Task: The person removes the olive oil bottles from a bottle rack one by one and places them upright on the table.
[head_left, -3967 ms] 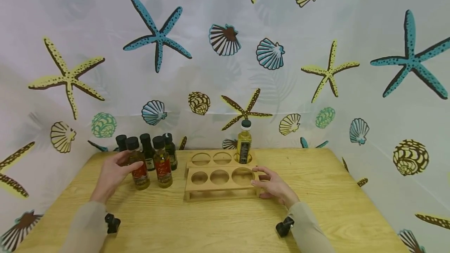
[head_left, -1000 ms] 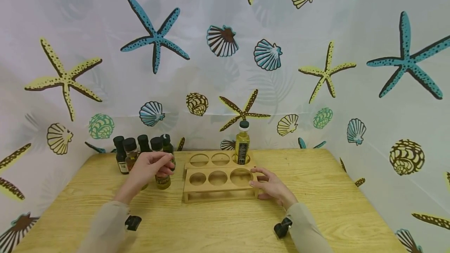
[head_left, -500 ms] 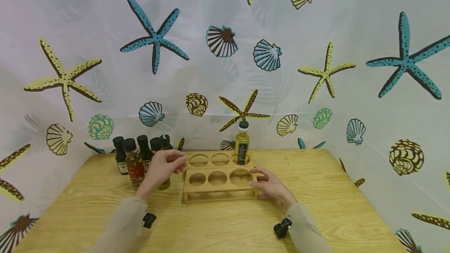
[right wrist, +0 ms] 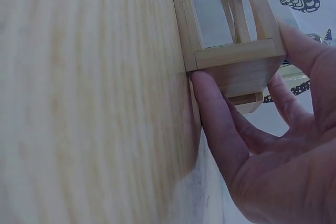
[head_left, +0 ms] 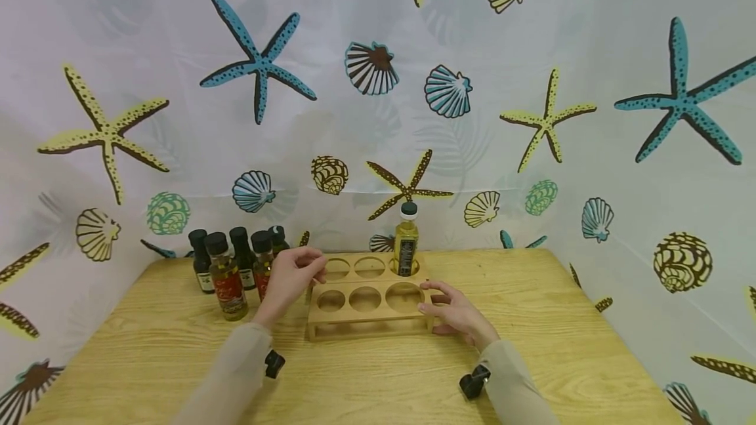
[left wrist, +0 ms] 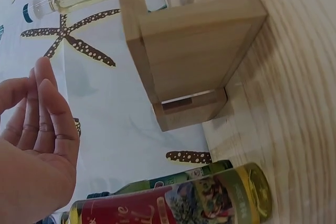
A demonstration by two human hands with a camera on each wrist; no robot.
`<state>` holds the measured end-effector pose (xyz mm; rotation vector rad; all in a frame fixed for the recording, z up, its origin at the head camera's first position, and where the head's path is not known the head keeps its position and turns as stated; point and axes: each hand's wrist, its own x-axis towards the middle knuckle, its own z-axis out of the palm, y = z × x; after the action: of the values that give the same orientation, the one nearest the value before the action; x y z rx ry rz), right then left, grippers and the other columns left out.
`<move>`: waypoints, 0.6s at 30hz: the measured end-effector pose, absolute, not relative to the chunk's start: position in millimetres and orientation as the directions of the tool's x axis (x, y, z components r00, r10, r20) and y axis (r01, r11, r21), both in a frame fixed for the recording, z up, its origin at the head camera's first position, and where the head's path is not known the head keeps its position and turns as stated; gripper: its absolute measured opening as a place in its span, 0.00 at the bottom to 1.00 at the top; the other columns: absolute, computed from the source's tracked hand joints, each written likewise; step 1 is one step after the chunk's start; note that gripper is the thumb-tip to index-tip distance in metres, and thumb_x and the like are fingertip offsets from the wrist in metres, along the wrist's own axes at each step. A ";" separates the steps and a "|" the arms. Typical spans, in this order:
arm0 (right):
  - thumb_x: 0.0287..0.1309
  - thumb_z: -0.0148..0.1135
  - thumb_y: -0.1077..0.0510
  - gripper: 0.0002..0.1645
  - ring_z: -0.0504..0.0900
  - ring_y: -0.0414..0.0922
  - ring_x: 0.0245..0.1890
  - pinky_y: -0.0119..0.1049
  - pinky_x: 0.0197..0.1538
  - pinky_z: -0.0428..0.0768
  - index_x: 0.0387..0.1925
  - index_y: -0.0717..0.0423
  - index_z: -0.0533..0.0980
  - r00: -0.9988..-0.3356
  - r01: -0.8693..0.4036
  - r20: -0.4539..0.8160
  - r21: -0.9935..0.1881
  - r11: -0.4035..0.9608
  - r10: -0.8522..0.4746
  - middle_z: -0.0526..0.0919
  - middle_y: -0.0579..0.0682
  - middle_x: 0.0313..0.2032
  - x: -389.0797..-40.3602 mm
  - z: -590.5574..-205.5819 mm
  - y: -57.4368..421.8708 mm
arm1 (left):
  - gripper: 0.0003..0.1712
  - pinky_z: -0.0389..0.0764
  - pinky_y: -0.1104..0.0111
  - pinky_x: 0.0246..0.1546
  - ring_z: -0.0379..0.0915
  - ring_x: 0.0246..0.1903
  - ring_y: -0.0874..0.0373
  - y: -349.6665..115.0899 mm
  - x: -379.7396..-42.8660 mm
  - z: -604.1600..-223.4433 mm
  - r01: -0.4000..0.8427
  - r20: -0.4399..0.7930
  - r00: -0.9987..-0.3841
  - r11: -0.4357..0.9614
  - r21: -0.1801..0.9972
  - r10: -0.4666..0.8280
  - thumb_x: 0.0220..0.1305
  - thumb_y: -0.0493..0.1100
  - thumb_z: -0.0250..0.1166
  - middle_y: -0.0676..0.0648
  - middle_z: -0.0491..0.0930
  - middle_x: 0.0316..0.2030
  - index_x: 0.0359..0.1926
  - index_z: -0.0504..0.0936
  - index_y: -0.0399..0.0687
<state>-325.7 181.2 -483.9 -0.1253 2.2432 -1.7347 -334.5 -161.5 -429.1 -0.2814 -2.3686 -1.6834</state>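
My left hand (head_left: pixel 294 275) hangs over the left end of a two-tier wooden bottle rack (head_left: pixel 378 316), fingers loosely bent. In the left wrist view nothing lies between the thumb and fingers (left wrist: pixel 62 121). My right hand (head_left: pixel 457 315) holds the rack's right end; the right wrist view shows its fingers and thumb against the end panel (right wrist: pixel 244 77). A yellow oil bottle (head_left: pixel 406 241) with a dark green cap stands in the back row's right hole. Left of the rack stand two red-labelled oil bottles (head_left: pixel 229 288), one partly hidden by my left hand.
Behind the red-labelled bottles stand several dark green bottles (head_left: pixel 202 264) with black caps. The wooden table (head_left: pixel 354 379) runs back to a white curtain (head_left: pixel 366 130) printed with shells and starfish. Small black cameras (head_left: pixel 474 382) sit at both wrists.
From holding a red-labelled bottle at the left, my left hand has let go and moved right, past the bottles, to the rack's left end. My right hand stays on the rack.
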 end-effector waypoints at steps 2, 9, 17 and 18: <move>0.58 0.69 0.46 0.33 0.76 0.54 0.58 0.43 0.39 0.85 0.65 0.40 0.71 -0.950 0.113 -0.183 -0.957 0.268 -0.253 0.65 0.62 0.68 -325.9 -484.0 180.6 | 0.10 0.85 0.54 0.32 0.84 0.27 0.47 -159.3 -335.9 -429.5 0.287 0.299 -0.954 0.317 0.904 0.012 0.69 0.44 0.63 0.38 0.86 0.30 0.41 0.85 0.42; 0.58 0.69 0.46 0.34 0.72 0.59 0.62 0.46 0.42 0.85 0.65 0.41 0.70 -0.949 0.103 -0.174 -0.959 0.263 -0.262 0.63 0.64 0.69 -325.3 -484.4 178.7 | 0.10 0.85 0.59 0.29 0.83 0.24 0.52 -149.7 -342.0 -432.4 0.291 0.313 -0.949 0.296 0.910 -0.032 0.68 0.45 0.63 0.37 0.85 0.29 0.40 0.85 0.42; 0.57 0.70 0.46 0.34 0.72 0.59 0.62 0.47 0.43 0.85 0.65 0.41 0.70 -0.950 0.111 -0.179 -0.960 0.257 -0.257 0.63 0.63 0.68 -325.4 -485.2 180.1 | 0.09 0.84 0.59 0.28 0.83 0.22 0.51 -126.5 -352.9 -435.6 0.283 0.299 -0.954 0.225 0.932 -0.038 0.68 0.43 0.63 0.38 0.85 0.27 0.37 0.84 0.40; 0.57 0.70 0.46 0.35 0.72 0.59 0.62 0.47 0.43 0.85 0.65 0.41 0.70 -0.949 0.107 -0.176 -0.960 0.260 -0.261 0.63 0.63 0.68 -325.3 -485.3 180.4 | 0.09 0.84 0.58 0.28 0.83 0.22 0.51 -123.3 -354.2 -436.1 0.276 0.291 -0.956 0.213 0.937 -0.040 0.68 0.43 0.63 0.37 0.85 0.27 0.38 0.84 0.40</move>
<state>-325.3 180.4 -485.3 -0.1416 2.2367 -1.7400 -354.2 -123.3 -436.1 -0.2238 -2.2361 -1.8125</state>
